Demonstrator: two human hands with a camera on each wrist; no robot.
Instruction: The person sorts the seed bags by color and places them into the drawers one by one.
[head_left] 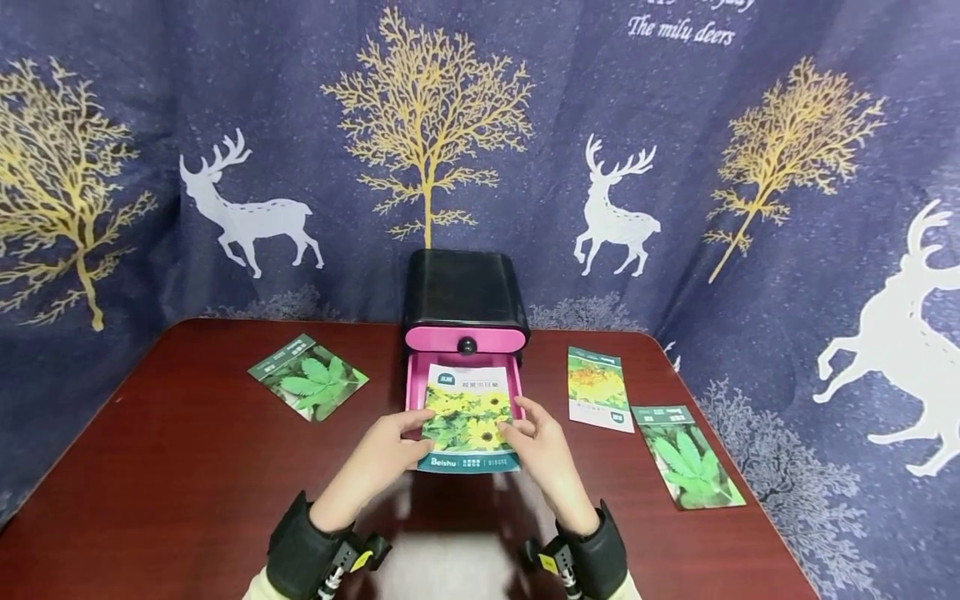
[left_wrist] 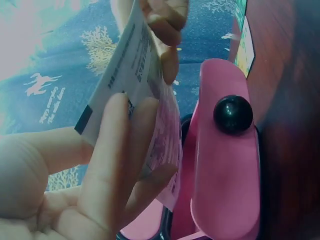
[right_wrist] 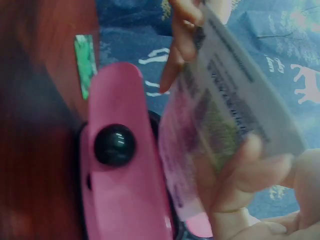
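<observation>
A seed packet [head_left: 467, 417] printed with yellow flowers is held by both hands at its sides, above the pulled-out pink drawer [head_left: 415, 377]. My left hand [head_left: 395, 442] pinches the packet's left edge, the thumb on its front and other fingers behind. On the opposite edge, my right hand [head_left: 537, 433] grips in the same manner. The packet's printed back [left_wrist: 122, 75] shows in the left wrist view, with fingers spread against it. Close beside it is a pink drawer front [left_wrist: 225, 170] with a round black knob [left_wrist: 233, 114]. In the head view the packet hides that front.
The black drawer box [head_left: 465, 287] stands at the table's back, its upper pink drawer [head_left: 431, 339] pushed in. A green-leaf packet [head_left: 309, 379] lies left. On the right lie a yellow-flower packet [head_left: 598, 387] and another leaf packet [head_left: 688, 457]. A deer-print cloth [head_left: 300, 108] hangs behind.
</observation>
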